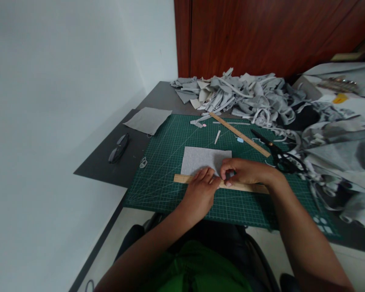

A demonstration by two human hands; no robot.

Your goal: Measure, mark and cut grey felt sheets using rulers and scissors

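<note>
Green shirt (197, 269) is filling the bottom of the view, with the wearer's two bare arms reaching forward over a green cutting mat (161, 174). One light grey piece of cloth (202, 158) is lying flat on the mat, its near edge running along a wooden ruler (181, 178).

Left hand (200, 194) is resting palm down across the ruler and the cloth's near edge; its fingers are extending forward, lying close together, pressing down and not closing around anything. Right hand (241, 171) is bending over the ruler just beside the left thumb; its thumb and forefinger are curling toward each other with little gap. Whether they are pinching anything, I cannot tell.

Beyond the cloth, a second wooden ruler (240, 134) is lying aslant, with black scissors (280, 156) sitting just right of it. Left of the mat, glasses (119, 148) are lying on a dark grey tabletop (101, 172). Another grey sheet (148, 119) is overlapping the mat's far left corner. Loose grey scraps (231, 91) are piling up along the far side.
</note>
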